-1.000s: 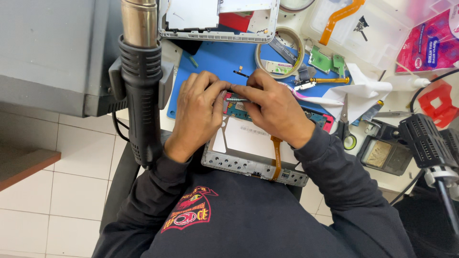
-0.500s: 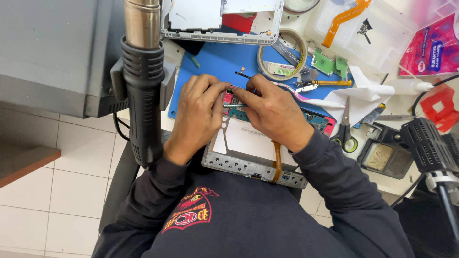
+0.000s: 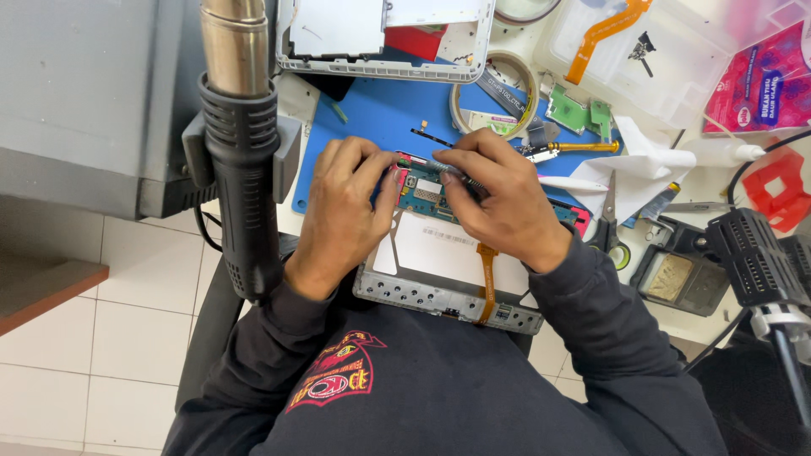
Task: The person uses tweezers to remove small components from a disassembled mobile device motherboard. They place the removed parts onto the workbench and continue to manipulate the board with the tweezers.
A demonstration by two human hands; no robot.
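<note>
- The left hand (image 3: 345, 211) lies curled on the left edge of an opened tablet chassis (image 3: 439, 279), its fingertips pressed down on the green circuit board (image 3: 420, 192) at the chassis' far end; it steadies rather than pinches
- The right hand (image 3: 500, 198) pinches a slim metal tool (image 3: 448, 169) between thumb and fingers, the tip lying on the same board just beside the left fingertips; the hands almost touch
- An orange ribbon cable (image 3: 487, 283) runs down the chassis below the right wrist; the chassis sits on a blue work mat (image 3: 380, 114) that spreads beyond both hands
- Beyond the fingers lie a white tablet back cover (image 3: 380, 38) and a roll of tape (image 3: 494, 93); to the right of the right hand, scissors (image 3: 610, 224) and white tissue (image 3: 638, 160)
- Left of the left hand stands a black heat gun (image 3: 241, 160), nozzle up
</note>
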